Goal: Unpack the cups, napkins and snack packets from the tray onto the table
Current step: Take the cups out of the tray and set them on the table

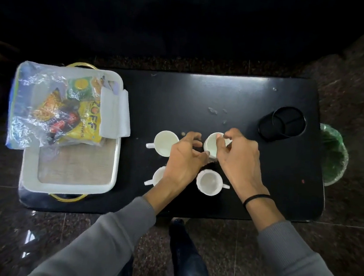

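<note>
Several white cups stand on the black table (pixel 260 97): one far left (pixel 164 141), one far right (pixel 213 144), one near right (pixel 208 183) and one near left (pixel 158 177), which is half hidden under my left wrist. My right hand (pixel 237 157) grips the rim and handle side of the far right cup. My left hand (pixel 185 158) touches the same cup's near side with its fingertips. The white tray (pixel 66 187) at the table's left end holds snack packets (pixel 74 121) under a clear plastic bag, with folded white napkins (pixel 116 112) over its right rim.
A black round holder (pixel 283 124) stands at the table's far right. A bin with a green liner (pixel 333 155) sits beyond the right edge. Small scraps (pixel 213 110) lie on the table behind the cups. My dark shoe (pixel 177 228) is on the stone floor below.
</note>
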